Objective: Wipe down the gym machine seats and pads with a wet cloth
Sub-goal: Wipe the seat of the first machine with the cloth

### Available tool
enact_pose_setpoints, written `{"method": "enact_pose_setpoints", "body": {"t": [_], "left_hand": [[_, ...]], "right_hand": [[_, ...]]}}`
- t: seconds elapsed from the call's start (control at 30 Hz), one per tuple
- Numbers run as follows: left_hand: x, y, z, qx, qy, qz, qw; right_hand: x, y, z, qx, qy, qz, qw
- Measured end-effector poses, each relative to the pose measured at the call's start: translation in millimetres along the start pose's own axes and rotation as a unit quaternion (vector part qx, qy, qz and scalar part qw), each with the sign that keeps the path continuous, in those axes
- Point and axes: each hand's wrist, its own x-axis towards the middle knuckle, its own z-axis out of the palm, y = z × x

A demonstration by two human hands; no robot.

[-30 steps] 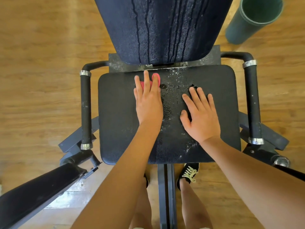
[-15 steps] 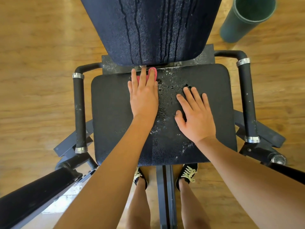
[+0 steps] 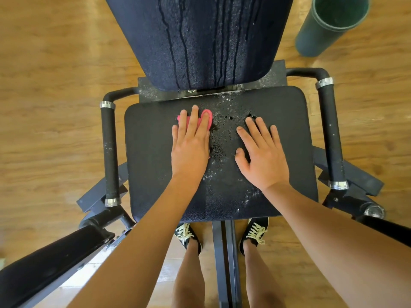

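Two hands flat on wet black seat (image 3: 151, 163): left hand (image 3: 191, 147), fingers straight, pressing pink cloth (image 3: 200, 120) near rear edge, barely shifted since a moment ago; right hand (image 3: 264, 161) spread, bracing. Droplets (image 3: 222, 138) remaining; wiping likely unfinished.

Cloth (image 3: 208, 112) under left hand (image 3: 191, 150), on seat (image 3: 151, 156).
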Motion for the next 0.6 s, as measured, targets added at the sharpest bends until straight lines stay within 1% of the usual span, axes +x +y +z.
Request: {"method": "enact_pose_setpoints", "body": {"t": [0.1, 0.2, 0.3, 0.4, 0.6], "left_hand": [[14, 2, -4, -0.006, 0.004, -0.005, 1.0], [37, 7, -5, -0.03, 0.001, -0.026, 0.999], [38, 6, -1, -0.031, 0.012, -0.025, 0.999], [24, 5, 2, -0.042, 0.02, -0.017, 0.999], [-37, 15, 4, -0.042, 0.003, -0.039, 0.998]], "right_hand": [[0, 0, -1, -0.002, -0.002, 0.0, 1.0], [1, 0, 0, -0.001, 0.001, 0.0, 1.0], [0, 0, 0, -0.002, 0.002, 0.0, 1.0], [0, 0, 0, 0.002, 0.003, -0.001, 1.0], [0, -1, -1, 0.006, -0.005, 0.003, 1.0]]}}
